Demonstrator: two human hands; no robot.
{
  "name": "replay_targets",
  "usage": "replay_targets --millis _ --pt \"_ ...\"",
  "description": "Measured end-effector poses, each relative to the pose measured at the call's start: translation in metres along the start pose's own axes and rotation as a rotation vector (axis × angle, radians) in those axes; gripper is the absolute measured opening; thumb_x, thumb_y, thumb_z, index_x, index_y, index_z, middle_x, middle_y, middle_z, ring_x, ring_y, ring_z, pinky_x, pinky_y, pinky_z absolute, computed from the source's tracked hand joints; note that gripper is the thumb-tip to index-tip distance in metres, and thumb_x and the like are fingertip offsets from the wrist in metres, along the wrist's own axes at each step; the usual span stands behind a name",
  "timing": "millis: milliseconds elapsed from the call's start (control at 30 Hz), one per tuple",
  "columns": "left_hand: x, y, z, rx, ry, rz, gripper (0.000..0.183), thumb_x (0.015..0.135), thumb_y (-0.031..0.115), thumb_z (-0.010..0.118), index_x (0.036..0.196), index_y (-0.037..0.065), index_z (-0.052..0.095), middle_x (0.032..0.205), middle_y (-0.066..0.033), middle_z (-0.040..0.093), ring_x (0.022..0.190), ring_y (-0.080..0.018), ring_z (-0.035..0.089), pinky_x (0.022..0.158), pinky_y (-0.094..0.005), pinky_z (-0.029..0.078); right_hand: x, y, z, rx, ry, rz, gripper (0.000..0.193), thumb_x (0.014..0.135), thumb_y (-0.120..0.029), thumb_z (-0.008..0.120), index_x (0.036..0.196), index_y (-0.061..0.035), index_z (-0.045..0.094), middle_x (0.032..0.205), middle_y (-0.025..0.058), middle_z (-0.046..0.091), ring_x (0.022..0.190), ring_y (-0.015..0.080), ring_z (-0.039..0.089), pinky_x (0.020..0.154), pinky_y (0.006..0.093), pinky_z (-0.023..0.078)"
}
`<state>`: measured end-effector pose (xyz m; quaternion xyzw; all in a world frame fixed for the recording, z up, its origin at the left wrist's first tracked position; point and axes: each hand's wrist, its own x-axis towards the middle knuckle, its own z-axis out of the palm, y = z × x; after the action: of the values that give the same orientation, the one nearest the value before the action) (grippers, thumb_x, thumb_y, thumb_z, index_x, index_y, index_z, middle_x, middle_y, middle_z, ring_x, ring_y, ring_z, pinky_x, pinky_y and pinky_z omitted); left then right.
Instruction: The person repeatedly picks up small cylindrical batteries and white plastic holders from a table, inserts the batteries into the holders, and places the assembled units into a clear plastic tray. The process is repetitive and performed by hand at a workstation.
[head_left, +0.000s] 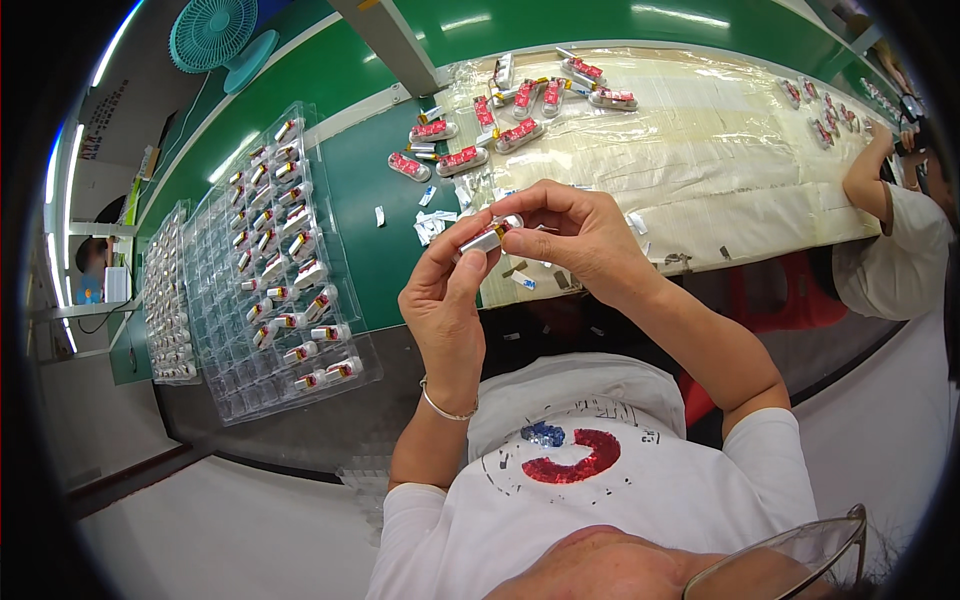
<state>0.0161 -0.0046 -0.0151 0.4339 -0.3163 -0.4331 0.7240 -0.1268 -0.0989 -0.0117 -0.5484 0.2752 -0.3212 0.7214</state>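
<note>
Between my two hands, over the table's near edge, is a small clear-and-white plastic housing with a silver battery cell (484,241) that has yellow tape at one end. My left hand (447,300) grips it between thumb and fingers from the left. At its right end, my right hand (592,243) pinches it with thumb and forefinger; the fingers hide part of it. Beyond my hands lie several similar housings with red faces (519,135), some with silver cells beside them. Small white-and-blue paper strips (432,226) are scattered just past my left fingers.
A clear compartment tray (225,345) to the left holds several cell-fitted housings; another filled tray (168,300) lies beyond it. Yellowish sheeting (700,150) covers the right side of the green table (350,170). A metal post (395,50) rises behind. A co-worker's arm (868,170) reaches in at right.
</note>
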Motion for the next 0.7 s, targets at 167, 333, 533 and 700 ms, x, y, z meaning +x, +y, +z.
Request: replay_targets --millis 167,333,533,700 --pt "0.000 -0.006 -0.006 0.221 -0.073 0.188 0.032 0.089 -0.009 0.059 0.120 -0.004 0.063 0.126 -0.0181 0.062 0.114 -0.0216 0.063 0.097 -0.0317 0.053 -0.003 0.001 -0.002 0.098 -0.037 -0.011 0.038 0.086 -0.009 0.076 0.121 -0.0002 0.065 0.109 0.0058 0.067 0.099 0.0117 0.065 0.088 0.0266 0.053" --pt "-0.003 0.005 0.004 0.280 -0.053 0.206 0.028 0.089 -0.006 0.060 0.117 -0.004 0.065 0.125 -0.0191 0.064 0.115 -0.0208 0.062 0.097 -0.0305 0.050 -0.003 0.002 0.000 0.133 -0.064 -0.082 0.038 0.086 -0.011 0.076 0.121 -0.0010 0.064 0.105 0.0062 0.068 0.098 0.0106 0.064 0.084 0.0247 0.054" --pt "-0.003 0.002 -0.003 0.381 -0.117 0.291 0.031 0.087 -0.010 0.062 0.117 -0.004 0.065 0.126 -0.0163 0.062 0.111 -0.0189 0.064 0.089 -0.0263 0.056 -0.005 0.003 0.000 0.077 -0.053 -0.103 0.038 0.085 -0.013 0.078 0.119 -0.0002 0.065 0.107 0.0066 0.067 0.095 0.0100 0.064 0.085 0.0246 0.056" --pt "-0.004 -0.003 -0.008 0.418 -0.101 0.249 0.028 0.085 -0.008 0.067 0.112 -0.001 0.069 0.124 -0.0141 0.064 0.108 -0.0168 0.065 0.087 -0.0250 0.056 -0.005 0.009 0.000 0.028 -0.029 -0.102 0.032 0.086 -0.010 0.076 0.115 0.0004 0.067 0.108 0.0056 0.065 0.095 0.0105 0.064 0.086 0.0249 0.055"
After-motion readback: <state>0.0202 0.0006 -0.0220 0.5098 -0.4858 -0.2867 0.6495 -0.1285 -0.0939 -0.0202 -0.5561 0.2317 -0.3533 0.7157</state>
